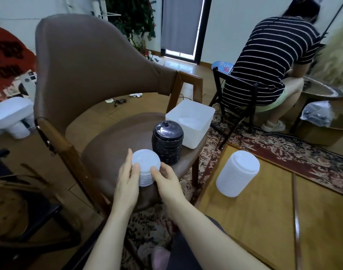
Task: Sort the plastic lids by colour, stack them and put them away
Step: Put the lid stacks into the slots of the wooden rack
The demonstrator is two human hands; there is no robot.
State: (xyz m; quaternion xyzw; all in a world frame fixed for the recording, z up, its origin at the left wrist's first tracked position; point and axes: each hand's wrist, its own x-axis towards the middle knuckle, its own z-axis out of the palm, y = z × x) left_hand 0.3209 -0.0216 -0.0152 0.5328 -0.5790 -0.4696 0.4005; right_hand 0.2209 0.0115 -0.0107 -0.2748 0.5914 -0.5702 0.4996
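A short stack of white lids (145,162) stands on the seat of a brown chair (116,139). My left hand (127,180) holds its left side, thumb on the rim. My right hand (167,179) grips its right side, thumb against the edge. Just behind it stands a taller stack of black lids (167,142). A white square bin (190,123) sits at the seat's far right corner with something white inside. A tall stack of white lids (238,175) stands on the low wooden surface to the right.
The chair's wooden armrests (55,145) flank the seat. A patterned rug (283,145) covers the floor on the right. A person in a striped shirt (268,61) sits on a black chair at the back right, beside a cardboard box (322,129).
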